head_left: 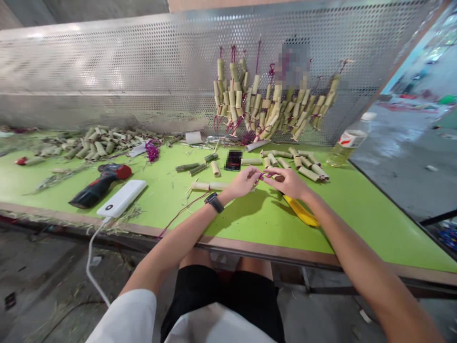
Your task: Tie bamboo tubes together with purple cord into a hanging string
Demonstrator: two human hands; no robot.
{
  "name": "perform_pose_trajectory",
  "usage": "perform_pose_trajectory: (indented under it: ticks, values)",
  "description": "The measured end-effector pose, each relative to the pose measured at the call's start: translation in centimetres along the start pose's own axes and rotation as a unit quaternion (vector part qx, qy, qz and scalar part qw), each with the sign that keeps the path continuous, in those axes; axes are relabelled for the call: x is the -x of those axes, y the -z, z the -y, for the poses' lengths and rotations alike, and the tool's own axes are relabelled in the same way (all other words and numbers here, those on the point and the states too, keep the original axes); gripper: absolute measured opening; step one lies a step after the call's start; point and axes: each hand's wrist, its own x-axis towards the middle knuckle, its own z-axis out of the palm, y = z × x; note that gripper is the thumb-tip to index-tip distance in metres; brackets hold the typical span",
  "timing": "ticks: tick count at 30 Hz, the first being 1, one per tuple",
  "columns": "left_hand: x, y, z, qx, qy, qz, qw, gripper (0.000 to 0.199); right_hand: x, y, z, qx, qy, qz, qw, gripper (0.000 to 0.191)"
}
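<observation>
Over the green table, my left hand (245,182) and my right hand (288,182) are close together, fingertips pinching a thin purple cord (263,176) between them. Below my left hand lies a long pale bamboo piece (207,186), with a dark red cord (182,209) running from it to the table's front edge. A yellow-handled tool (302,212) rests under my right wrist, its far end hidden by the hand. Just beyond my hands are short bamboo pieces (309,172), some joined together, and a black phone (233,161).
Bamboo strings (233,97) hang on the perforated metal panel (143,62). On the green table (360,214) are a drill (100,183), a white power bank (122,197) with a cable, a bamboo pile (100,143), purple cord (152,151) and a bottle (352,141).
</observation>
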Motion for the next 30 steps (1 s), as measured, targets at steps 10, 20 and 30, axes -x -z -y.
perform_pose_trajectory:
  ticks: [10,20,30]
  values:
    - [-0.3,-0.1,0.7,0.015,-0.021,0.0,1.0,0.018,0.1,0.8,0.9,0.037,0.013,-0.048,0.998,0.04]
    - [0.4,0.1,-0.6,-0.095,-0.046,0.004,0.994,0.017,-0.1,1.0,0.0,0.002,0.014,-0.103,0.995,0.05]
    - [0.6,0.3,-1.2,-0.144,-0.063,0.014,0.987,0.019,-0.1,0.7,0.8,-0.055,0.028,-0.129,0.99,0.044]
